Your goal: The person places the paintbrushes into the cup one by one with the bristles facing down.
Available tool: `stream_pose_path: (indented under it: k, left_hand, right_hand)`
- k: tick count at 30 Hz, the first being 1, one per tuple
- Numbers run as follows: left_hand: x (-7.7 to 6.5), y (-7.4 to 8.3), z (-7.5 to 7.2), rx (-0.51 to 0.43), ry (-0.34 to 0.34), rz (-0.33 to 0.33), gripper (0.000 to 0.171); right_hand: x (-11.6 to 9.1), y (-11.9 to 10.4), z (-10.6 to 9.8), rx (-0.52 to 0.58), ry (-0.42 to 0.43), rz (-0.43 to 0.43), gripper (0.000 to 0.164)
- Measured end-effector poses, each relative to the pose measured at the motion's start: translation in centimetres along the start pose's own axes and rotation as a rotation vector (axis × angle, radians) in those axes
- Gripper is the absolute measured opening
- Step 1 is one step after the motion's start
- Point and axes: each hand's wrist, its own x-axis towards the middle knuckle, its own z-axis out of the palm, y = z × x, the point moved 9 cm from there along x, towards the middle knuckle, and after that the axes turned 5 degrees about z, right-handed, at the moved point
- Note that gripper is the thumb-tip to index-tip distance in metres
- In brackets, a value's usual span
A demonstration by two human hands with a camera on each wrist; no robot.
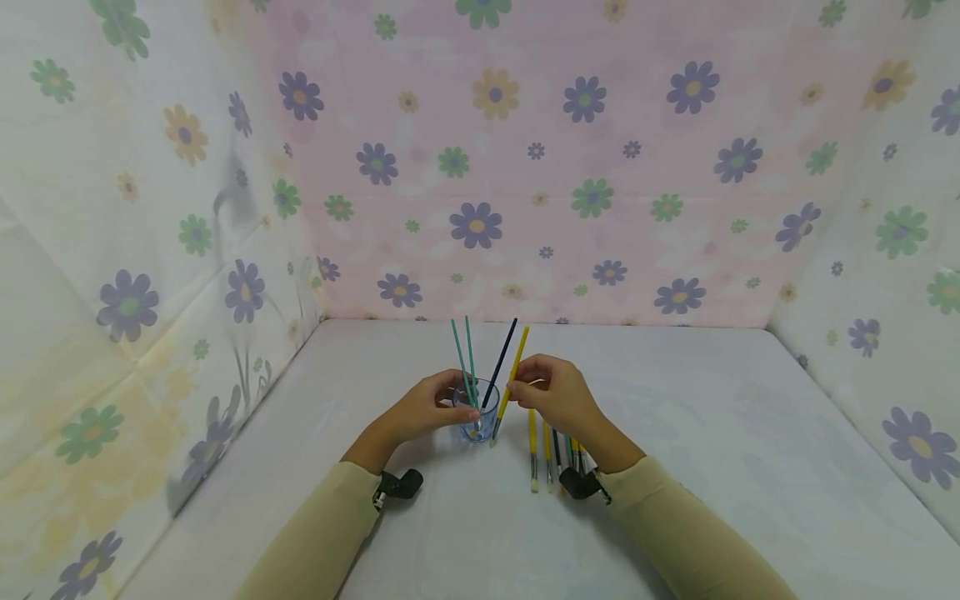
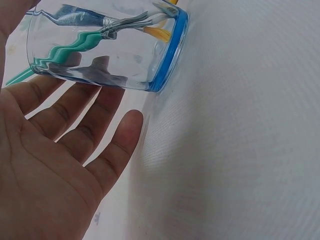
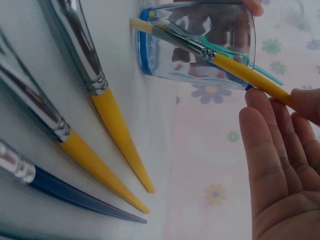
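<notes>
My left hand [image 1: 416, 412] holds the clear glass [image 1: 477, 433] with its blue base, thumb in front and fingers round the far side. Two teal paintbrushes [image 1: 461, 358] and a dark blue paintbrush [image 1: 500, 360] stand in it bristles down, leaning apart. Between thumb and fingertips my right hand [image 1: 558, 392] pinches a yellow paintbrush [image 1: 517, 360] by its handle. It tilts just right of the glass, and its pale bristles [image 3: 142, 25] hang outside the wall, level with the blue base in the right wrist view.
Below my right hand several more paintbrushes lie side by side on the white tabletop [image 1: 465, 533], among them a yellow brush [image 3: 117, 125] and a blue-handled brush [image 3: 85, 197]. Flower-patterned cloth [image 1: 517, 183] encloses the table at the back and both sides.
</notes>
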Motion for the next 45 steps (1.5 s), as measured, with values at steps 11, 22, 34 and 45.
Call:
stream_pose_path:
  k: [11, 22, 34, 45]
  left_hand:
    - [0.0, -0.2, 0.0, -0.007, 0.002, -0.009, 0.066]
    - [0.1, -0.3, -0.1, 0.002, -0.005, 0.019, 0.069]
    - [0.1, -0.3, -0.1, 0.018, -0.005, 0.027, 0.069]
    - [0.1, -0.1, 0.0, 0.008, -0.006, 0.012, 0.065]
  right_hand:
    - [-0.1, -0.8, -0.8, 0.017, 0.011, -0.027, 0.019]
    - [-0.6, -3.0, -3.1, 0.088, 0.111, -0.134, 0.021]
    - [-1.0, -3.8, -4.1, 0.212, 0.184, -0.197, 0.024]
    - [-0.5, -1.8, -1.6, 0.116, 0.109, -0.104, 0.019]
